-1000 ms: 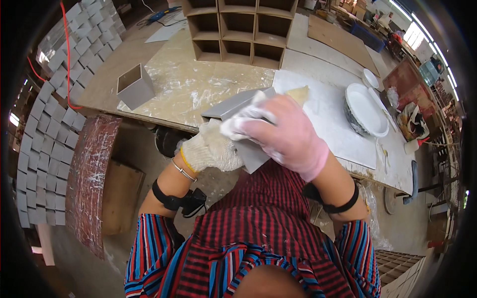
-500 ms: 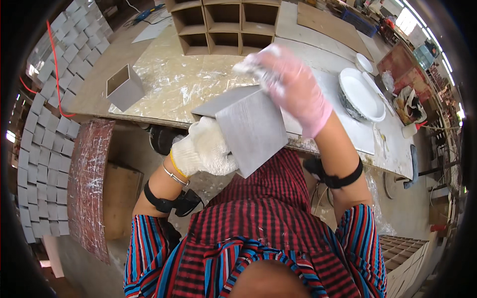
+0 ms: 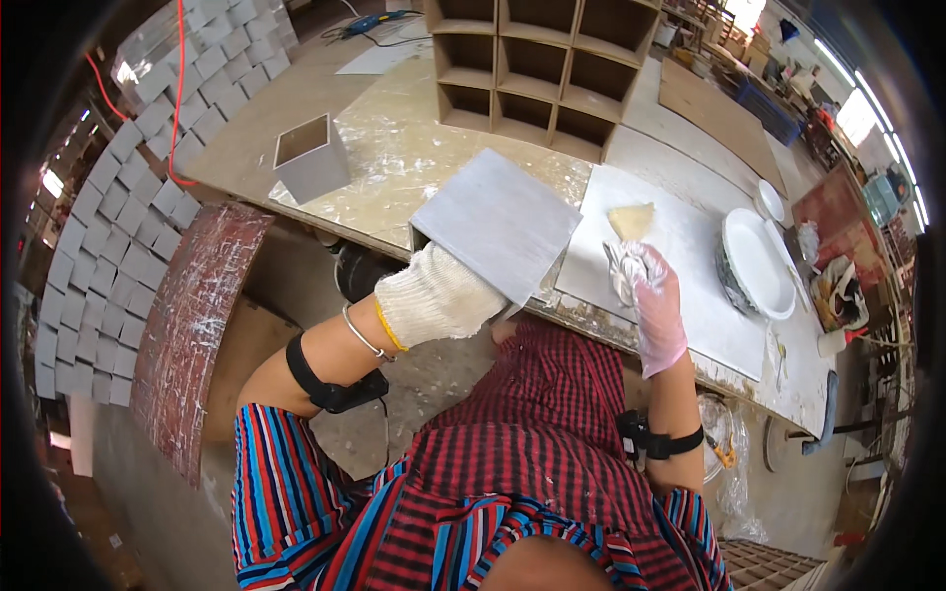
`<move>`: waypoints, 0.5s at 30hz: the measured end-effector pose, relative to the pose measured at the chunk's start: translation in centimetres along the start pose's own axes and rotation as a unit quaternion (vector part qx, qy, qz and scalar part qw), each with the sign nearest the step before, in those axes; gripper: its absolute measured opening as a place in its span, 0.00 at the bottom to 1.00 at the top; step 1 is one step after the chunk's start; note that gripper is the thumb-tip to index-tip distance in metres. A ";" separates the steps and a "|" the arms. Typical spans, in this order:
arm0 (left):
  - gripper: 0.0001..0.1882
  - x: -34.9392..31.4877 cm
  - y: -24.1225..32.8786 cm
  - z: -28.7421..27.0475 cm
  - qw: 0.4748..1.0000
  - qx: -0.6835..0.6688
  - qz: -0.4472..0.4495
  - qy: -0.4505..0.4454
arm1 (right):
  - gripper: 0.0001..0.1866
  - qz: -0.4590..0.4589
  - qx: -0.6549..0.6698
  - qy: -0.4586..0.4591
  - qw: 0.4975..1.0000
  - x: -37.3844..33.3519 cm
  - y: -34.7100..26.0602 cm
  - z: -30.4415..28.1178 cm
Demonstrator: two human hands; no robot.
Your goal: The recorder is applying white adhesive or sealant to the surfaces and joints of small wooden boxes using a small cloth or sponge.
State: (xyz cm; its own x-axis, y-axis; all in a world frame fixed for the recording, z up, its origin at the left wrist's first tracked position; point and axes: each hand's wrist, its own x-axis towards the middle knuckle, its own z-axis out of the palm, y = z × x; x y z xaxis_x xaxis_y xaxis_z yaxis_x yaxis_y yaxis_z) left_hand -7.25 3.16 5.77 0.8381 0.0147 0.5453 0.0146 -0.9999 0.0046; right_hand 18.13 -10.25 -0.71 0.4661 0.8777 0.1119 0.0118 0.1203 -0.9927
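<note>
A grey square box (image 3: 498,222) hangs tilted over the table's front edge, one flat face turned up. My left hand (image 3: 441,294), in a white knitted glove, supports it from below; the fingers go out of sight at the box's open side. To the right, apart from the box, is my right hand (image 3: 655,295) in a thin pink glove. Its fingers are closed round a crumpled whitish cloth (image 3: 623,271) with grey smears. Just beyond that cloth a pale yellow wedge-shaped piece (image 3: 631,219) lies on a white board (image 3: 591,266).
Another grey box (image 3: 313,163) stands at the table's left. A brown compartment rack (image 3: 537,64) sits at the back. On the right are a white-filled basin (image 3: 759,264) and a small bowl (image 3: 769,200). Stacked grey boxes (image 3: 94,266) and a red hose (image 3: 179,89) are at far left.
My right hand with the cloth has come off the box and moved right and nearer. The box has turned in my left hand. The yellow piece now shows on the board.
</note>
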 end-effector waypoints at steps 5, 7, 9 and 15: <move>0.17 0.9 -2.2 -2.4 0.974 0.089 -0.088 -0.189 | 0.17 -0.011 0.029 0.017 0.999 -0.5 2.7 0.5; 0.20 1.4 -4.4 -3.9 0.952 0.099 -0.137 -0.254 | 0.18 0.016 0.017 0.010 1.000 -0.2 3.0 0.5; 0.18 2.6 -6.9 -4.6 0.943 0.106 -0.188 -0.254 | 0.17 -0.016 -0.012 0.024 1.000 -0.3 4.3 0.1; 0.21 3.1 -17.1 -4.9 0.879 0.098 -0.356 -0.302 | 0.16 -0.007 -0.003 0.037 0.999 0.0 5.7 0.4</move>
State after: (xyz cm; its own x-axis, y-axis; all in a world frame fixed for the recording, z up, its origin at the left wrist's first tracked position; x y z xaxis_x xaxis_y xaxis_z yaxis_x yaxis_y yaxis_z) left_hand -7.58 20.28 11.52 0.7150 0.6942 -0.0828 0.6958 -0.7182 -0.0122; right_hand 17.79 -9.39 -6.38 0.5292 0.8397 0.1219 0.0242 0.1287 -0.9914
